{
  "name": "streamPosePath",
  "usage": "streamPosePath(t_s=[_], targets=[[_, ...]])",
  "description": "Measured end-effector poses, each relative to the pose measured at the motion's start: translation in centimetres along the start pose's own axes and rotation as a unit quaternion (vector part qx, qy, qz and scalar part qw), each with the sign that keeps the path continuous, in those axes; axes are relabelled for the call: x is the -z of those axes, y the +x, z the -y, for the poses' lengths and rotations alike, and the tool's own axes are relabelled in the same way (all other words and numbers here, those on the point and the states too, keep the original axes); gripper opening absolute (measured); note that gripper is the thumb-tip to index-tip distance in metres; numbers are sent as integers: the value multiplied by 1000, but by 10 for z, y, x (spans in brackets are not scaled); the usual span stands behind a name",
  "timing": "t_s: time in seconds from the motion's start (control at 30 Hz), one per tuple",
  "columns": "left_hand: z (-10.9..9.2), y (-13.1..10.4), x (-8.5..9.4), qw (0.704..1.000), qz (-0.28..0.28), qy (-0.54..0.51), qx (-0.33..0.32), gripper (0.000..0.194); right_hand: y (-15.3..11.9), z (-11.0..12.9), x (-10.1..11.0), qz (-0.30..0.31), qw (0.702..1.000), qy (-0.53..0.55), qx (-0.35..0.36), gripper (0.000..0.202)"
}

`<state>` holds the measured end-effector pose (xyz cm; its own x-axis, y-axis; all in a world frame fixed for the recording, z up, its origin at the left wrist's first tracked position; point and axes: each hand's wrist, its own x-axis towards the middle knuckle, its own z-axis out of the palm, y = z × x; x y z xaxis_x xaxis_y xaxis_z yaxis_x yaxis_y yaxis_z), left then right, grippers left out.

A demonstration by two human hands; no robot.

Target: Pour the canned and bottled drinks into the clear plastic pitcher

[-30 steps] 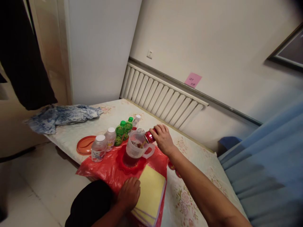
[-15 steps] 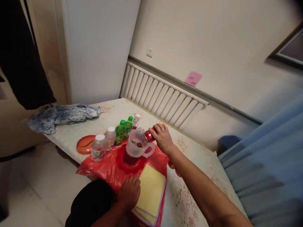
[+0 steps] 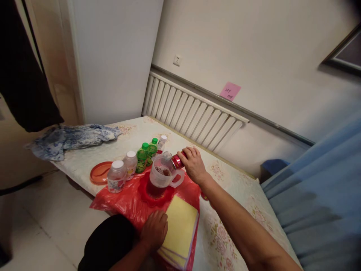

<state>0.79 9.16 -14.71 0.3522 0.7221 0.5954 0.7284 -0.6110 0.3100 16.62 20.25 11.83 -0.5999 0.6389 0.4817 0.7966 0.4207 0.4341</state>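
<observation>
My right hand (image 3: 193, 163) is wrapped round a red drink can (image 3: 177, 161), tilted with its mouth over a clear plastic measuring jug (image 3: 160, 177). Dark reddish-brown liquid with foam stands in the jug. Under the jug is a red scalloped tray (image 3: 145, 195). My left hand (image 3: 154, 229) rests at the left edge of a stack of yellow cloths (image 3: 180, 229), its fingers lying together and partly curled; whether it grips anything is unclear. Red plastic sheeting (image 3: 118, 203) lies beneath these things.
Left of the jug stand two clear white-capped jars (image 3: 116, 177), green-capped bottles (image 3: 142, 158) and another white-capped bottle (image 3: 162, 143). An orange lid (image 3: 98, 174) and a crumpled blue-white cloth (image 3: 76, 139) lie farther left. A radiator (image 3: 186, 113) lines the wall behind the flowered bed cover (image 3: 222, 237).
The camera view has shifted slightly. The can stays tilted over the jug in my right hand, and my left hand keeps its place by the yellow cloths.
</observation>
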Motion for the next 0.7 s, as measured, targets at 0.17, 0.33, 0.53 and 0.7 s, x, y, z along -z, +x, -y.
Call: streamPosePath(t_s=[0.17,0.33,0.53,0.7], targets=[[2,0,-2,1000,-6,6,-12,19,-10,-3,-10,-18,996,69,-56,43],[4,-1,-4,1000,-6,-12,-9,18,-30,-13,-36,-64,959,218,-168,61],[7,-5,-12,999,-31,-25,-8,17,-68,-25,-117,-90,766,479,-418,56],[19,-9,-21,996,-72,9,-58,20,-88,-11,-179,-111,671,536,-500,46]])
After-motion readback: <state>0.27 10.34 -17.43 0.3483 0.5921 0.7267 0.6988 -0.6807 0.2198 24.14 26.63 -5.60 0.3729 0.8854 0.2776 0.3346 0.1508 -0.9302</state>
